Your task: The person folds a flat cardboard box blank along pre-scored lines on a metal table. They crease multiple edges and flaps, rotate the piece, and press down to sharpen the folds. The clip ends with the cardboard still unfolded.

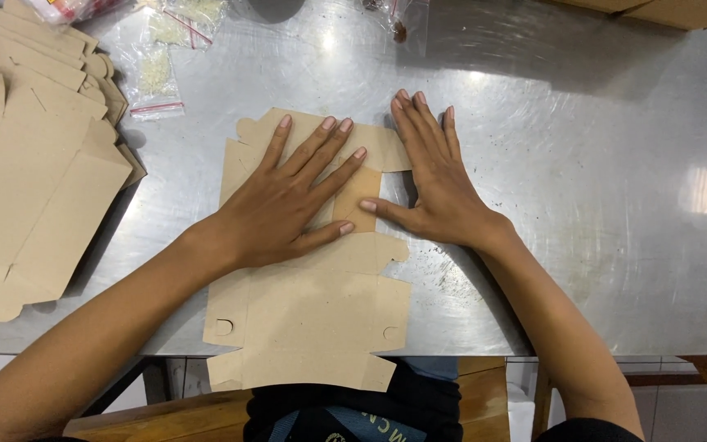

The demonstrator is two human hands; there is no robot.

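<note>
A flat brown box blank (312, 311) lies on the steel table (583, 205), its near end hanging past the table's 6 o'clock edge toward the person's lap. The left hand (284, 205) lies palm down on the far half of the blank, fingers spread wide and straight, pointing toward 1 o'clock, holding nothing, only pressing the card flat. The right hand (435, 184) lies flat just at 3 o'clock of it, fingers close together and straight, pointing toward 12 o'clock; most of the palm rests on bare steel beside the blank, while the thumb reaches toward 9 o'clock onto a small folded flap (359, 199) at the blank's right edge, its tip just short of the left hand's little finger. It grips nothing either. The two hands are near each other, and whether they touch cannot be told. The blank's far flaps show rounded tabs at 11 o'clock of the left hand, and two small half-round slits sit near its 6 o'clock end. At 9 o'clock, well apart from the hands, a stack of blanks (30, 172) lies on the table's left side, fanned toward 12 o'clock. At 11 o'clock of the left hand lie clear bags (157, 78) with red seal strips and pale contents. Another clear bag (398, 20) sits at 12 o'clock, near the far edge.
</note>
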